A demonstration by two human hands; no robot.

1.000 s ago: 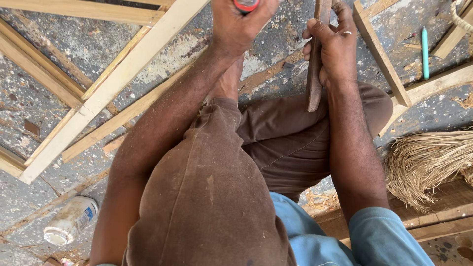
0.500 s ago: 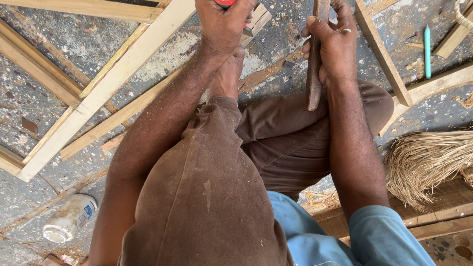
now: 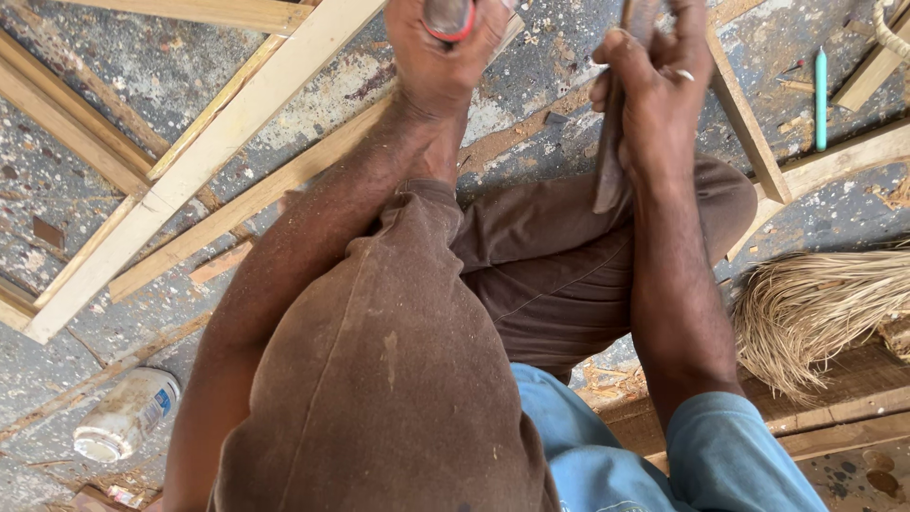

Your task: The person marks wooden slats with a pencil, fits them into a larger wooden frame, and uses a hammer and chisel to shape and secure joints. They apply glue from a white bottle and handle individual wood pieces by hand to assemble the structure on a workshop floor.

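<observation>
My left hand (image 3: 438,59) is clenched around a dark tool handle with a red band (image 3: 449,19), at the top edge over a pale wooden slat (image 3: 204,156). The tool's working end is out of view. My right hand (image 3: 654,90), a ring on one finger, grips a dark narrow wooden piece (image 3: 607,180) that points down toward my brown-trousered knee (image 3: 559,256). The two hands are about a hand's width apart. Both forearms reach forward over my bent legs.
Several pale wooden slats (image 3: 284,180) lie crossed on the speckled concrete floor (image 3: 123,104). A white plastic bottle (image 3: 123,417) lies at the lower left. A bundle of straw fibres (image 3: 825,308) rests on planks (image 3: 834,417) at right. A teal pen (image 3: 821,95) lies at the upper right.
My left hand has shifted slightly left and down, so more of the red-banded handle shows. My right hand keeps its grip in nearly the same place.
</observation>
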